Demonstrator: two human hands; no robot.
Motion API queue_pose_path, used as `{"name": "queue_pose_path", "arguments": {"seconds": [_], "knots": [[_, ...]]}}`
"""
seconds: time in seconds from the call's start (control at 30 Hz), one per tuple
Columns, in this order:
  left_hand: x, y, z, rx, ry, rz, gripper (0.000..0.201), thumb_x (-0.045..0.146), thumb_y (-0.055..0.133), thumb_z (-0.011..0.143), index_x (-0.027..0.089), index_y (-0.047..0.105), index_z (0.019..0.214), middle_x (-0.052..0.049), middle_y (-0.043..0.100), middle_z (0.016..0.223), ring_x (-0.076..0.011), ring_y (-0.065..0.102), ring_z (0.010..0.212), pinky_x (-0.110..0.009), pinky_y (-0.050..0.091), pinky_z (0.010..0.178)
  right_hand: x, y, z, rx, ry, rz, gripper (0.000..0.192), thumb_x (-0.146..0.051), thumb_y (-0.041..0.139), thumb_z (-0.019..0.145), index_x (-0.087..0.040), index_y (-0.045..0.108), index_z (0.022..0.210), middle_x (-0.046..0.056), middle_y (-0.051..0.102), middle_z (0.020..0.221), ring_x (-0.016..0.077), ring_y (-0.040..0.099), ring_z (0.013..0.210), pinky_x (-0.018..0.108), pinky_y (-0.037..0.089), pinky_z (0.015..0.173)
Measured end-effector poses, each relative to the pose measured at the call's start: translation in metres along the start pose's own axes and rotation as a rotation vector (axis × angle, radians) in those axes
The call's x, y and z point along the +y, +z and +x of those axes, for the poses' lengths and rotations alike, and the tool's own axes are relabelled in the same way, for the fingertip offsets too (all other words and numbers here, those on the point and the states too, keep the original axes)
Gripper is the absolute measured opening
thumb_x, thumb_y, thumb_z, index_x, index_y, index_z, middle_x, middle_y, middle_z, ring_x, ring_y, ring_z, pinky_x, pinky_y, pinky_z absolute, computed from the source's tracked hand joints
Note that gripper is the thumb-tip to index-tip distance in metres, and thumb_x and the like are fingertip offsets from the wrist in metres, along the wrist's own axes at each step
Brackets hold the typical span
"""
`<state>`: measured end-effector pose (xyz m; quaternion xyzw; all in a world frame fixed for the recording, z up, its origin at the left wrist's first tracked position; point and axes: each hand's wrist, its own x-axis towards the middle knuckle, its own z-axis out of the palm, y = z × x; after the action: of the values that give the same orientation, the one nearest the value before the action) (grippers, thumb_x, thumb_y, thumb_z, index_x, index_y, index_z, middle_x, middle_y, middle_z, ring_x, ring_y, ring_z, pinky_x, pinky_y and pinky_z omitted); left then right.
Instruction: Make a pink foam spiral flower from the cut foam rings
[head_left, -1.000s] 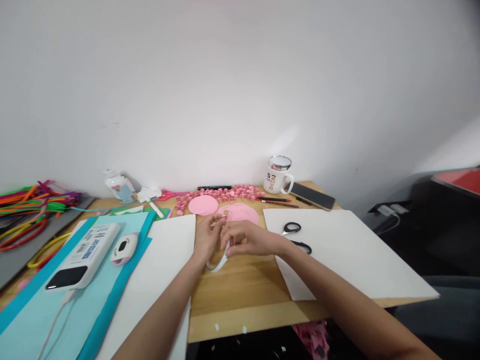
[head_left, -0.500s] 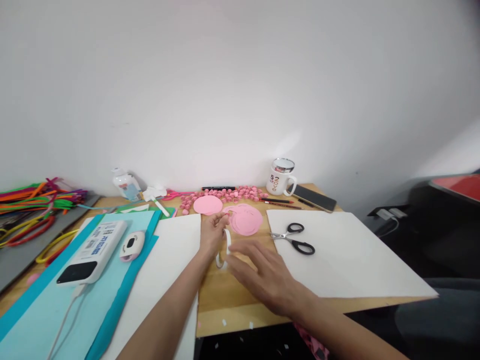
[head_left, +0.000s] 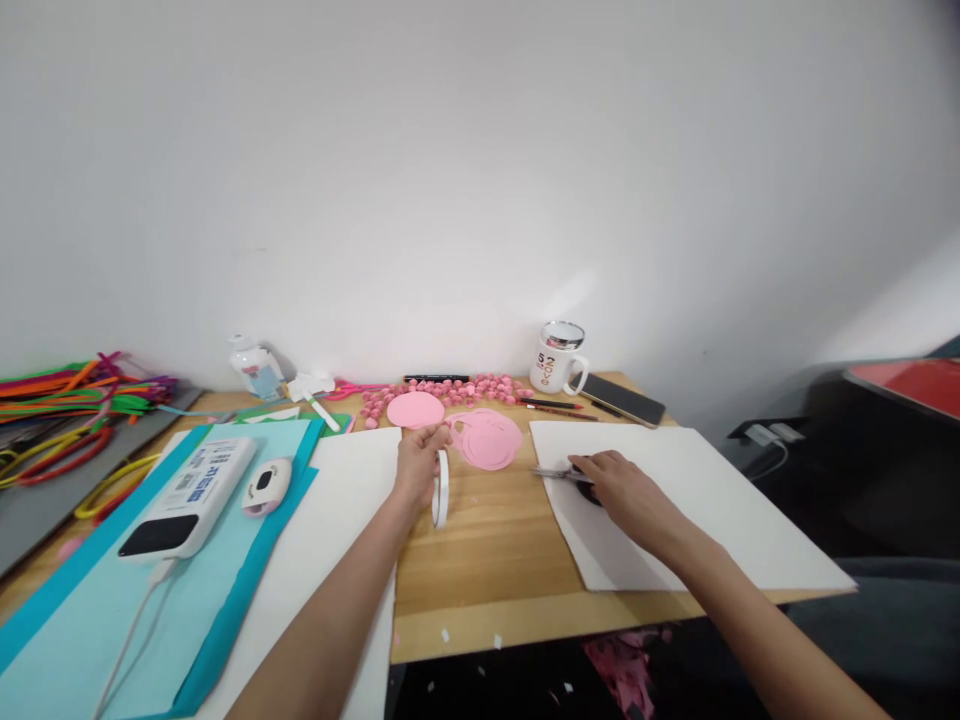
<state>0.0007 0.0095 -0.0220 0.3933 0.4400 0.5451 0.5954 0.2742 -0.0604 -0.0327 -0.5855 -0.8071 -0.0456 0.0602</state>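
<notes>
Evidently, two items were in hand. The left hand [head_left: 422, 462] held a narrow roll of white tape [head_left: 442, 495] pinched at its upper edge, the ring hanging upright over the bare middle of the wooden table [head_left: 480, 560]. The right hand [head_left: 621, 488] lay over the black handles of the scissors [head_left: 553, 473]; whether the fingers were through the loops, or merely resting on them, could not be told. The scissors lay at the left part of the right white board [head_left: 727, 500], blades pointing left, tips past its edge.

In the inspector's judgement, sound handling called for thumb and finger seated fully in the loops before any lift, blades kept together and aimed clear of the left hand, and the tape held by its rim so that the ring did not twist.

On the far side, pink paper discs [head_left: 495, 441] lay just beyond the gap between the hands, the loose pieces nearest to being knocked. Pink balls [head_left: 450, 390], pencils [head_left: 547, 404], a white mug [head_left: 556, 360] and a smartphone [head_left: 626, 400] lined the far edge. On the left, a power bank [head_left: 195, 500] rested on blue sheets [head_left: 247, 580], its cable [head_left: 129, 630] trailing nearward. Nothing stood directly between tape and scissors.
</notes>
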Motion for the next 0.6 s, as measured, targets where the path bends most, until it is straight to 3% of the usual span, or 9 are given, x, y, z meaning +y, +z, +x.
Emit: {"name": "queue_pose_path", "arguments": {"seconds": [0.17, 0.37, 0.47, 0.6], "knots": [[-0.001, -0.001, 0.001, -0.011, -0.015, -0.018, 0.029, 0.038, 0.067, 0.057, 0.014, 0.051, 0.06, 0.011, 0.034, 0.034, -0.0009, 0.022, 0.026, -0.016, 0.01, 0.032, -0.013, -0.016, 0.004, 0.038, 0.015, 0.154, 0.041, -0.011, 0.04, 0.079, -0.02, 0.048, 0.119, 0.012, 0.057, 0.096, 0.0192, 0.059, 0.071, 0.032, 0.046, 0.065], [-0.004, -0.002, 0.003, -0.011, -0.023, -0.007, 0.03, 0.039, 0.068, 0.056, 0.015, 0.05, 0.059, 0.011, 0.033, 0.033, -0.0014, 0.024, 0.026, -0.016, 0.01, 0.032, -0.055, -0.042, 0.008, 0.172, -0.131, 0.65, 0.044, -0.02, 0.046, 0.081, -0.028, 0.041, 0.123, 0.006, 0.056, 0.105, 0.0171, 0.055, 0.09, 0.031, 0.046, 0.078], [-0.005, -0.001, 0.002, 0.003, -0.022, 0.009, 0.031, 0.04, 0.068, 0.056, 0.015, 0.05, 0.057, 0.011, 0.033, 0.033, -0.0013, 0.023, 0.026, -0.016, 0.009, 0.031, -0.077, -0.05, 0.013, 0.127, -0.239, 0.663, 0.056, -0.016, 0.057, 0.071, -0.029, 0.042, 0.123, 0.007, 0.053, 0.109, 0.0212, 0.049, 0.099, 0.038, 0.042, 0.085], [-0.002, 0.001, 0.0, 0.023, -0.02, 0.029, 0.032, 0.04, 0.068, 0.055, 0.014, 0.051, 0.057, 0.01, 0.036, 0.035, -0.0014, 0.026, 0.028, -0.015, 0.012, 0.032, -0.098, -0.051, 0.023, 0.118, -0.283, 0.62, 0.058, -0.014, 0.064, 0.064, -0.029, 0.05, 0.118, 0.007, 0.052, 0.1, 0.0213, 0.047, 0.093, 0.036, 0.043, 0.081]]}}
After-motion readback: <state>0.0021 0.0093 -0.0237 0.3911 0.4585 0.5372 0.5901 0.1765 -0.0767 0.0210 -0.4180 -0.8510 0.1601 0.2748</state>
